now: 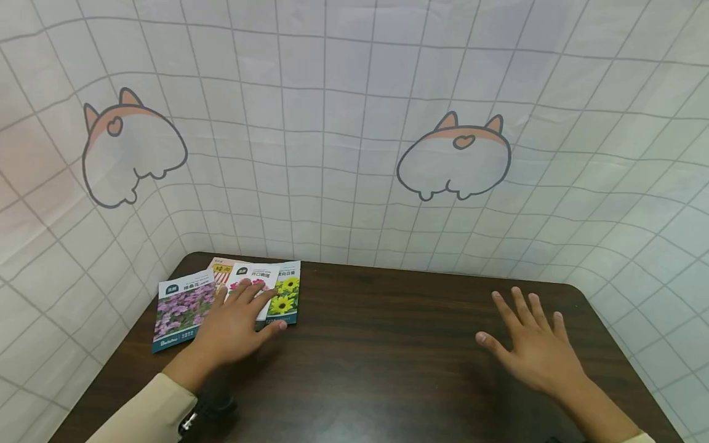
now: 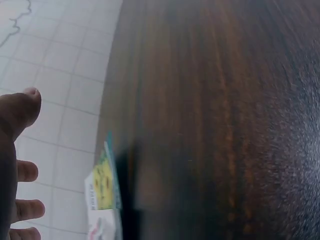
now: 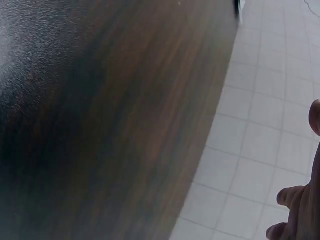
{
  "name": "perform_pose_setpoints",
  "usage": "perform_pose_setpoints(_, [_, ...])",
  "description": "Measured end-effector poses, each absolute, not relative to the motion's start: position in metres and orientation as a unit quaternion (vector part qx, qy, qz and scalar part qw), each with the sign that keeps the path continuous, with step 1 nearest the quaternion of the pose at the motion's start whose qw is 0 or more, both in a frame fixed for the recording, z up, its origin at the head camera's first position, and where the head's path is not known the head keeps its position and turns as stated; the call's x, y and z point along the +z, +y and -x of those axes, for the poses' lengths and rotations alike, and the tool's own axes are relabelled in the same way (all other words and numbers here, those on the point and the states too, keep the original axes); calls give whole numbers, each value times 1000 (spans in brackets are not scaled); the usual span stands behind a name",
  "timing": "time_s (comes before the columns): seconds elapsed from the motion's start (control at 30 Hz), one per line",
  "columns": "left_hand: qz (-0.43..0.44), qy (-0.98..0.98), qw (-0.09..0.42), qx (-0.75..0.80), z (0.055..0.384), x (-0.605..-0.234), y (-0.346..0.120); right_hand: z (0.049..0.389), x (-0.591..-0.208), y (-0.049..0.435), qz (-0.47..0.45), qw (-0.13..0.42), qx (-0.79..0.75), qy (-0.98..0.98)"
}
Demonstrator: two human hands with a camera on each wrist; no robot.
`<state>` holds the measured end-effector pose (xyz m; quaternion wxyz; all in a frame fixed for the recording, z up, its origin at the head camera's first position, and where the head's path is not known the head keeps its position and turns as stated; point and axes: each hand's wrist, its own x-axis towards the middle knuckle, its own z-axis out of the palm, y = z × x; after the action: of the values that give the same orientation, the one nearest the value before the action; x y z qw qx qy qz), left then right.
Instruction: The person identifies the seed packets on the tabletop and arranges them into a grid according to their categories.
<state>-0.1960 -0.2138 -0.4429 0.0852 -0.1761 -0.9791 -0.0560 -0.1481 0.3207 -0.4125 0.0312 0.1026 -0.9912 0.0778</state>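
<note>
At the far left, a corgi drawing (image 1: 133,154) is printed on a white gridded cloth (image 1: 332,184), by which the table (image 1: 376,357) is surrounded at its back and sides. Below it, at the table's far left corner, four packets are laid in an overlapping fan. The purple-flower packet (image 1: 180,311) is set leftmost, tilted, its upper right edge laid over the peach packet (image 1: 221,269). Beside that, the pink-flower packet (image 1: 255,272) is placed partly over both the peach packet and the yellow-flower packet (image 1: 287,292), which is set rightmost.

The left hand (image 1: 235,323), extended from a cream sleeve (image 1: 146,409), is held above the packets, palm down, with its fingers stretched and spread; its grip is released. In the head view, the lower middle of the fan is covered by the hand, and the thumb is seen at the lower edge of the yellow-flower packet. In the left wrist view, the packets are seen apart from the fingers, with a gap between. A dark object (image 1: 213,406) is seen under the left wrist.

Farther right, a second corgi drawing (image 1: 454,160) is shown on the cloth. The right hand (image 1: 534,347) is held over the table's right side, fingers extended and spread, its grip likewise released, well apart from the packets.
</note>
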Motion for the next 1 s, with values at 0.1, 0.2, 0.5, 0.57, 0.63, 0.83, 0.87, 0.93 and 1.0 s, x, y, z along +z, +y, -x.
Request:
perform_pose_setpoints(0.1, [174,-979,85,-58,200,-451,-213,149,-418,320,-105,35,78,-991])
perform_pose_setpoints(0.2, [171,-980,80,-63,203,-456,-213,151,-424,319,-107,39,79,-990])
perform_pose_setpoints(0.5, [159,-982,59,-84,210,-470,-212,153,-436,315,-112,39,83,-990])
perform_pose_setpoints(0.57, [159,-982,62,-85,212,-473,-212,152,-439,313,-112,35,85,-989])
perform_pose_setpoints(0.63, [160,-981,63,-85,213,-475,-212,152,-442,311,-113,32,88,-989])
perform_pose_setpoints(0.83, [156,-983,55,-83,219,-479,-207,152,-450,303,-115,30,99,-988])
perform_pose_setpoints(0.87, [154,-983,54,-82,220,-480,-207,152,-451,301,-116,29,99,-988])
perform_pose_setpoints(0.93, [150,-984,52,-82,222,-481,-206,152,-452,299,-118,29,100,-988])
perform_pose_setpoints(1.0, [149,-984,52,-82,223,-482,-205,153,-454,298,-118,30,99,-988])
